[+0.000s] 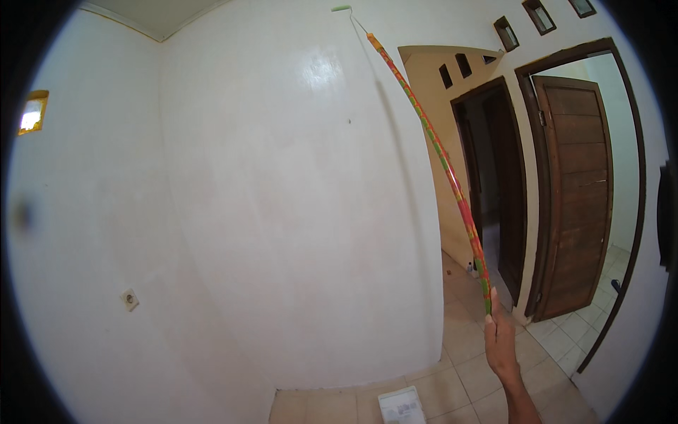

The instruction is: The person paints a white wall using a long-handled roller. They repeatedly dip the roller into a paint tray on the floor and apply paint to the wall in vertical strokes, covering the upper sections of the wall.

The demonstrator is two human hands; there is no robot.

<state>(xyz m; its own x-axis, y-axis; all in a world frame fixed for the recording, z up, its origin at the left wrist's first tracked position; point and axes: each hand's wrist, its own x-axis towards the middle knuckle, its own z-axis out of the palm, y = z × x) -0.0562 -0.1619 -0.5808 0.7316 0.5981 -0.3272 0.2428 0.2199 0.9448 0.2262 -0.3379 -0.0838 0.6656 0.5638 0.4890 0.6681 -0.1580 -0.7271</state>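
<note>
My right hand (500, 339), at the lower right, grips the lower end of a long extension pole (442, 151) with a red, orange and green pattern. A wire-framed paint roller (341, 8) with a pale green sleeve is at the pole's far end, high by the white wall (286, 212); whether it touches the wall I cannot tell. A shiny patch shows on the wall below the roller. My left hand is out of view.
A white container (401, 407) stands on the tiled floor (328, 405) near the wall's foot. An electrical socket (129, 300) is on the left wall. To the right are an open brown wooden door (577, 196) and a dark doorway (490, 185).
</note>
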